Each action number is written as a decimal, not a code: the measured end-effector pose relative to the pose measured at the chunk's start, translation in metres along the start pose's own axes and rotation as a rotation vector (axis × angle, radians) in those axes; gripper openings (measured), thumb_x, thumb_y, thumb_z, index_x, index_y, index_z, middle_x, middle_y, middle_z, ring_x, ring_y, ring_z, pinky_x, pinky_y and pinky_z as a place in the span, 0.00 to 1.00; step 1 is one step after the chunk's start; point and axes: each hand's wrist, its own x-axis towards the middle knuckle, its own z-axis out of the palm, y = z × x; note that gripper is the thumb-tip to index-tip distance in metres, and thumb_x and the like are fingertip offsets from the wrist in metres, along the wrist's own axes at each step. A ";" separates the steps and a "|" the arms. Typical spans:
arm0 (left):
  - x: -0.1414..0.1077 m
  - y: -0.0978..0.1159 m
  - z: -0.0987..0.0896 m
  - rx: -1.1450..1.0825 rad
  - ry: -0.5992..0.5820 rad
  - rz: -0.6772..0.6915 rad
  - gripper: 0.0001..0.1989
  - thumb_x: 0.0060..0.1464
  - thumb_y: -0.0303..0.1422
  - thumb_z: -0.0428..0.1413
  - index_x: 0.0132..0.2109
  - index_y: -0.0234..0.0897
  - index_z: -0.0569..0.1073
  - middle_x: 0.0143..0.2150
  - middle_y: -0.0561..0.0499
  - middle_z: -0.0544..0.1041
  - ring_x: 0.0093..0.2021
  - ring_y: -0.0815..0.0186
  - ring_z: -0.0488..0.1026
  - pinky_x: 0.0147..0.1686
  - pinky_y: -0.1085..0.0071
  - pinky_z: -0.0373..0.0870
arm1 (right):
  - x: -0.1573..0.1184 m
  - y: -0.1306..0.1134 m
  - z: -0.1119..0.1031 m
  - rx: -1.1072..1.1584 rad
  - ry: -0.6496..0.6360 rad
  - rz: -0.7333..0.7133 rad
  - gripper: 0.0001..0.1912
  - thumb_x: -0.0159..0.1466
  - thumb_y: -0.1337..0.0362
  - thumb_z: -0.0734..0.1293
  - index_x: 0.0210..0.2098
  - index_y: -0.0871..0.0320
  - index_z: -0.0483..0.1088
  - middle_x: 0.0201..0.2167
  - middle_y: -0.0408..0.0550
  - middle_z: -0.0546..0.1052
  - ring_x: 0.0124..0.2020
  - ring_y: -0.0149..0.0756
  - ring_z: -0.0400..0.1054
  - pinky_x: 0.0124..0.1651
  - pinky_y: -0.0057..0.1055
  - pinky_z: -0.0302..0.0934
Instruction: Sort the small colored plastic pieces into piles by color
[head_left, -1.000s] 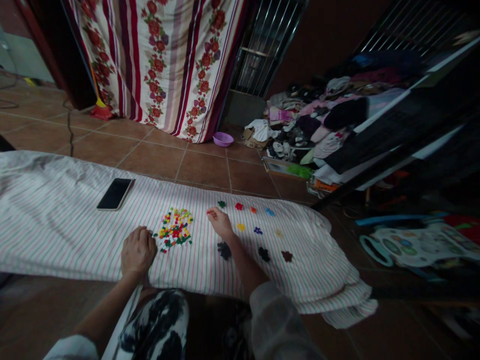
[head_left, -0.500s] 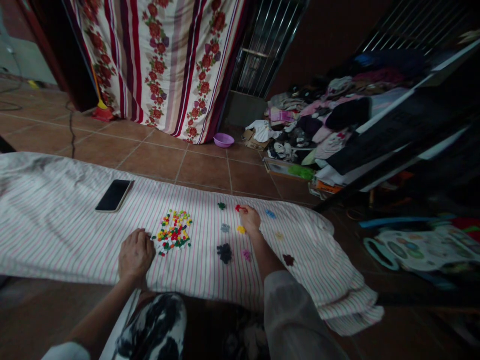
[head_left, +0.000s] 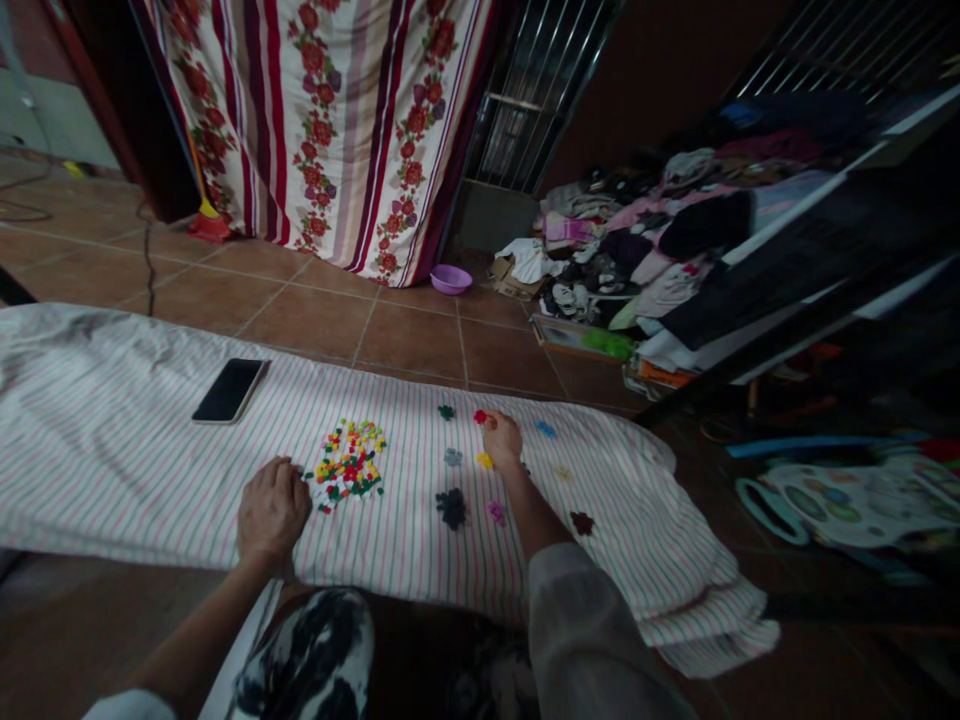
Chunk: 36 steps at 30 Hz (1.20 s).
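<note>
Palm down on the striped cloth [head_left: 180, 480], my left hand [head_left: 274, 508] rests with its fingers loosely bent and nothing seen in it. Its fingertips are beside a loose heap of small mixed-colour pieces [head_left: 351, 462]. My right hand [head_left: 502, 438] has its fingertips pinched together at a small cluster of red pieces [head_left: 481, 416]; whether a piece is between them is hidden. Close to this hand lie yellow pieces [head_left: 484, 460], grey pieces [head_left: 452, 457], dark green pieces [head_left: 447, 412] and pink pieces [head_left: 496, 512].
A black heap [head_left: 451, 508] sits nearer me. Blue pieces [head_left: 545, 428], beige pieces [head_left: 562, 473] and dark red pieces [head_left: 582, 522] lie right of my right arm. A phone [head_left: 229, 390] lies at left. Beyond are a purple basin [head_left: 451, 279] and piled clothes [head_left: 637, 240].
My right hand has drawn slightly back from the red cluster, and more of the red shows. My left hand stays in place. The view has shifted a little.
</note>
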 end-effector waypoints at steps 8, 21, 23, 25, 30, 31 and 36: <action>-0.001 0.000 0.002 -0.007 -0.005 -0.015 0.07 0.59 0.32 0.46 0.40 0.36 0.68 0.47 0.41 0.75 0.46 0.55 0.70 0.44 0.61 0.64 | -0.011 -0.006 -0.003 0.102 0.044 -0.098 0.17 0.63 0.69 0.57 0.43 0.57 0.76 0.40 0.51 0.79 0.42 0.38 0.70 0.48 0.32 0.62; 0.000 0.001 0.000 0.031 0.001 -0.016 0.07 0.59 0.31 0.47 0.41 0.35 0.68 0.45 0.42 0.75 0.45 0.56 0.71 0.45 0.62 0.65 | -0.087 -0.093 0.014 0.423 -0.098 -0.388 0.17 0.62 0.70 0.58 0.43 0.54 0.76 0.39 0.48 0.77 0.40 0.35 0.72 0.47 0.31 0.66; 0.001 0.002 0.000 0.024 0.003 -0.020 0.07 0.59 0.31 0.47 0.41 0.36 0.68 0.45 0.42 0.75 0.45 0.56 0.70 0.45 0.62 0.65 | -0.101 -0.107 0.018 0.450 -0.159 -0.436 0.17 0.62 0.70 0.58 0.44 0.55 0.76 0.40 0.48 0.77 0.42 0.35 0.71 0.49 0.31 0.66; 0.001 0.002 0.000 0.010 0.000 -0.022 0.07 0.58 0.31 0.47 0.41 0.36 0.68 0.45 0.42 0.75 0.46 0.56 0.70 0.45 0.62 0.65 | -0.115 -0.119 0.021 0.449 -0.202 -0.471 0.17 0.63 0.71 0.58 0.45 0.55 0.75 0.42 0.49 0.77 0.44 0.35 0.70 0.51 0.31 0.64; 0.000 0.000 0.001 -0.018 -0.008 -0.029 0.06 0.57 0.31 0.47 0.40 0.37 0.68 0.46 0.42 0.75 0.47 0.56 0.70 0.45 0.61 0.65 | -0.135 -0.134 0.024 0.377 -0.252 -0.546 0.19 0.65 0.71 0.57 0.49 0.55 0.74 0.45 0.50 0.76 0.49 0.38 0.67 0.55 0.35 0.61; 0.000 0.000 0.002 -0.021 -0.011 -0.035 0.06 0.57 0.31 0.47 0.40 0.37 0.68 0.47 0.43 0.75 0.47 0.56 0.70 0.46 0.61 0.65 | -0.137 -0.135 0.025 0.358 -0.256 -0.557 0.19 0.65 0.71 0.57 0.49 0.55 0.74 0.46 0.50 0.76 0.49 0.38 0.66 0.55 0.36 0.61; 0.000 0.000 0.004 -0.029 -0.029 -0.049 0.07 0.58 0.31 0.47 0.41 0.37 0.68 0.47 0.42 0.75 0.49 0.56 0.70 0.49 0.60 0.65 | -0.136 -0.139 0.026 0.263 -0.282 -0.582 0.21 0.67 0.71 0.56 0.55 0.55 0.71 0.45 0.51 0.75 0.47 0.40 0.64 0.53 0.36 0.60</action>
